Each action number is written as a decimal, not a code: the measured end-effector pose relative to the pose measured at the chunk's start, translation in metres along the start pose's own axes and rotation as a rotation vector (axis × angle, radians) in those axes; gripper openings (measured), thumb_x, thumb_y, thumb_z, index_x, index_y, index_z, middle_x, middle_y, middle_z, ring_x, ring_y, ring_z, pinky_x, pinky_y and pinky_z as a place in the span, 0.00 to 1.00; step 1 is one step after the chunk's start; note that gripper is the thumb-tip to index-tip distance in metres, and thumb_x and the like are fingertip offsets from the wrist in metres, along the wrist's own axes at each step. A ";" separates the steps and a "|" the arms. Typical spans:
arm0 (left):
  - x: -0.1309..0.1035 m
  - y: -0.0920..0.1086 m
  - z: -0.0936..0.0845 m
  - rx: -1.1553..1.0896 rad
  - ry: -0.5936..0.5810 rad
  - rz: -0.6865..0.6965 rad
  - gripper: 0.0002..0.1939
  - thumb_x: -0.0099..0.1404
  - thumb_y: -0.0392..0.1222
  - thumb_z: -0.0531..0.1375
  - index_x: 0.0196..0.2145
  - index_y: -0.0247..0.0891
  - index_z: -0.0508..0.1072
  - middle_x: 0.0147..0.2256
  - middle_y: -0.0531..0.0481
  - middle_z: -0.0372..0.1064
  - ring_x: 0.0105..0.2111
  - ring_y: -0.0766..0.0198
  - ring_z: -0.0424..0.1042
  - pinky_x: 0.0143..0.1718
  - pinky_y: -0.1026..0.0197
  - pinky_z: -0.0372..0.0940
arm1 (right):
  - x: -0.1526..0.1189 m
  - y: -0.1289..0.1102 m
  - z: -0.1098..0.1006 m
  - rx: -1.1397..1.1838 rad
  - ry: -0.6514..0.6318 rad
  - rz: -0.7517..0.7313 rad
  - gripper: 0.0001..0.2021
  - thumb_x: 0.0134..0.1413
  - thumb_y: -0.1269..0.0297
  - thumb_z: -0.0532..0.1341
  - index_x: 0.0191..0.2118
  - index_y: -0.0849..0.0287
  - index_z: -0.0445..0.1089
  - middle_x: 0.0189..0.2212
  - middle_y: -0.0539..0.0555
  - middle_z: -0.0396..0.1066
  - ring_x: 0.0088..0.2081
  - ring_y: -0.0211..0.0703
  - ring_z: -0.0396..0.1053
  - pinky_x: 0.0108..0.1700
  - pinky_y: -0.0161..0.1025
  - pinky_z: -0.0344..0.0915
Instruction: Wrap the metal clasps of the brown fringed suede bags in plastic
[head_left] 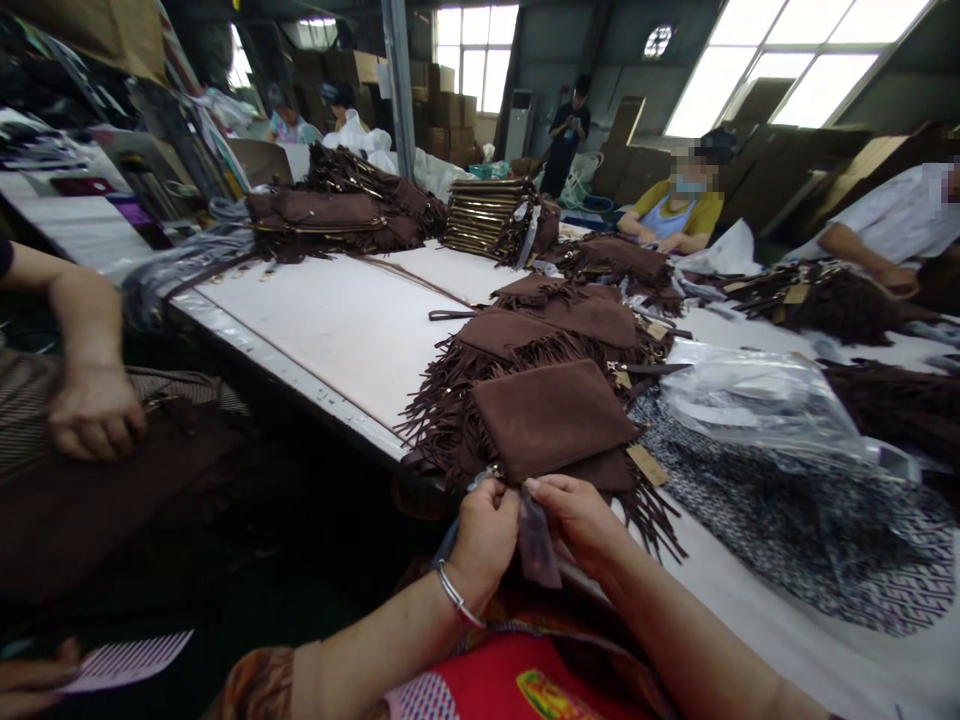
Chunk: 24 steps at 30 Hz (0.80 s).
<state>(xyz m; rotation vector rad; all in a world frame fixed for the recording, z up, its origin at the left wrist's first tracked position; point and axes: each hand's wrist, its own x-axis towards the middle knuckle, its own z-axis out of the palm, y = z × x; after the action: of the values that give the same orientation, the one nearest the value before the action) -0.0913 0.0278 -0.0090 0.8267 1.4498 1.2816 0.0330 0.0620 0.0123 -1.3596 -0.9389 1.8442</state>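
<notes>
At the near edge of the worktop (300, 335), the left hand (486, 530) and right hand (579, 515) are closing narrowly, pinching the upper end of a translucent plastic strip (540, 550) beside a metal clasp (495, 472); exact finger contact is partly hidden. Handling at this point is judged to be under way and unfinished, as both hands are holding there. Further fringed pouches (491, 335) are lying just beyond; whether any handling is remaining on those cannot be told.

The brown pouch (555, 415) is lying tilted on top at the near end of the group, its near left corner beside the clasp. Its face is showing plain, matt and suede-like. At its right, dark fringe (656, 520) is spilling out and a buff tag (648, 465) is projecting.
</notes>
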 end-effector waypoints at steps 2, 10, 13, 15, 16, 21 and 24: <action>0.001 0.000 0.002 -0.014 0.005 -0.013 0.09 0.59 0.44 0.59 0.28 0.36 0.72 0.27 0.50 0.72 0.27 0.65 0.68 0.29 0.64 0.63 | 0.000 0.001 0.002 0.070 0.002 0.044 0.19 0.31 0.53 0.73 0.27 0.62 0.71 0.19 0.47 0.67 0.22 0.35 0.62 0.26 0.34 0.58; 0.002 0.003 0.000 -0.068 -0.025 -0.066 0.07 0.59 0.41 0.57 0.27 0.36 0.72 0.22 0.55 0.66 0.20 0.70 0.61 0.22 0.67 0.57 | -0.002 -0.006 -0.004 -0.090 0.016 -0.032 0.17 0.33 0.55 0.72 0.22 0.64 0.71 0.15 0.46 0.62 0.19 0.30 0.54 0.22 0.31 0.48; -0.005 0.009 -0.010 -0.040 -0.116 -0.112 0.09 0.59 0.43 0.58 0.26 0.36 0.72 0.21 0.54 0.66 0.20 0.69 0.62 0.22 0.67 0.57 | 0.001 0.001 -0.009 0.009 -0.038 -0.002 0.16 0.35 0.56 0.72 0.25 0.64 0.72 0.17 0.46 0.63 0.19 0.30 0.54 0.23 0.31 0.49; -0.011 0.010 -0.015 -0.026 -0.188 -0.116 0.11 0.59 0.46 0.59 0.28 0.35 0.74 0.23 0.51 0.70 0.22 0.68 0.66 0.26 0.66 0.61 | 0.002 0.006 -0.011 0.075 -0.082 0.020 0.16 0.37 0.56 0.73 0.26 0.64 0.73 0.17 0.46 0.63 0.19 0.29 0.54 0.23 0.31 0.50; -0.013 0.011 -0.016 -0.020 -0.208 -0.102 0.12 0.59 0.48 0.60 0.30 0.35 0.75 0.25 0.50 0.72 0.24 0.66 0.68 0.28 0.65 0.62 | 0.003 0.009 -0.012 0.094 -0.099 0.021 0.15 0.38 0.56 0.73 0.26 0.63 0.73 0.17 0.46 0.62 0.19 0.29 0.53 0.23 0.31 0.50; -0.013 0.008 -0.009 0.024 -0.116 -0.078 0.14 0.57 0.50 0.62 0.28 0.34 0.77 0.26 0.48 0.73 0.27 0.64 0.69 0.29 0.63 0.62 | 0.004 0.018 -0.014 0.103 -0.096 -0.002 0.16 0.41 0.54 0.72 0.29 0.63 0.73 0.17 0.45 0.61 0.19 0.29 0.53 0.23 0.30 0.50; -0.010 0.006 -0.004 -0.002 -0.075 -0.114 0.13 0.56 0.48 0.62 0.27 0.34 0.77 0.25 0.49 0.73 0.26 0.64 0.68 0.28 0.64 0.62 | 0.001 0.020 -0.017 0.113 -0.091 0.004 0.17 0.43 0.51 0.71 0.28 0.62 0.72 0.15 0.45 0.61 0.18 0.29 0.53 0.22 0.30 0.49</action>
<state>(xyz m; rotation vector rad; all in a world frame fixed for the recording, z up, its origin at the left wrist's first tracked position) -0.0929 0.0187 -0.0007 0.7715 1.4151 1.1547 0.0470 0.0555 -0.0083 -1.2202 -0.8637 1.9456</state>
